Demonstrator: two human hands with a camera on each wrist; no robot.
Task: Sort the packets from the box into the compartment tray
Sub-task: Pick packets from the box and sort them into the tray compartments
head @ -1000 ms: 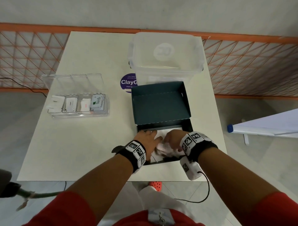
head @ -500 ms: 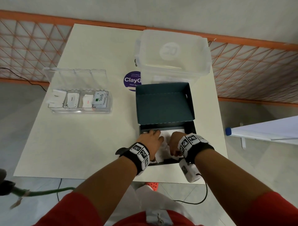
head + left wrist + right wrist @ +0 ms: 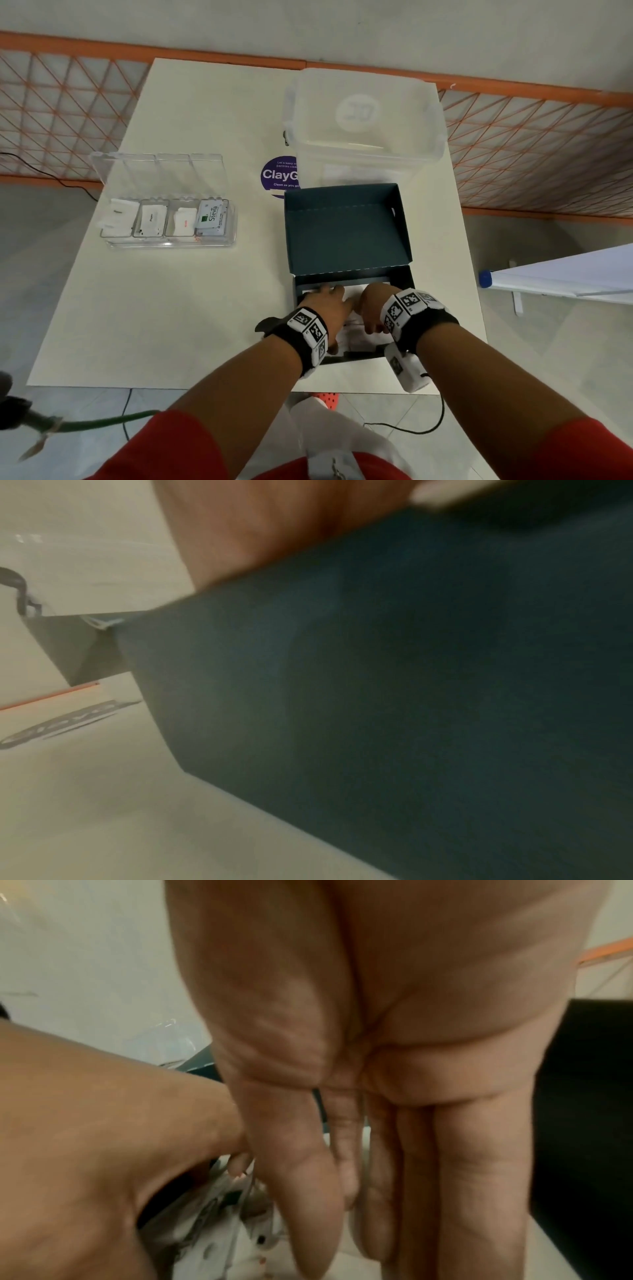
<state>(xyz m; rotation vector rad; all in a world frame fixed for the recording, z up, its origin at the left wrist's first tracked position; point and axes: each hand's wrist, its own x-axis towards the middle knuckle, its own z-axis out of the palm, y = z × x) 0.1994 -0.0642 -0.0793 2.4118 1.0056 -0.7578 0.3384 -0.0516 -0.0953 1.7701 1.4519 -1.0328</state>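
Both hands are down inside the box [image 3: 346, 236], a dark teal carton with its lid standing open, which sits at the near edge of the table [image 3: 178, 308], toward the right corner. The left hand [image 3: 327, 303] lies over the white packets [image 3: 351, 334] in the box, fingers reaching forward and fairly straight, holding nothing that can be seen. The right hand [image 3: 373, 308] is just beside it, touching or nearly so; in the right wrist view its fingers [image 3: 452, 1164] point straight down, close together, with the thumb alongside them, tips among the packets [image 3: 219, 1229], though whether they pinch one I cannot tell. The left wrist view shows mostly the box's outer wall [image 3: 377, 696], blurred. The tray [image 3: 226, 240], clear with its lid up, stands well apart near the table's left edge; each of its four compartments holds white packets, the rightmost one marked Stevia. A clear tub [image 3: 363, 137] stands touching the box's lid at the far edge, partly covering a purple sticker [image 3: 277, 174].
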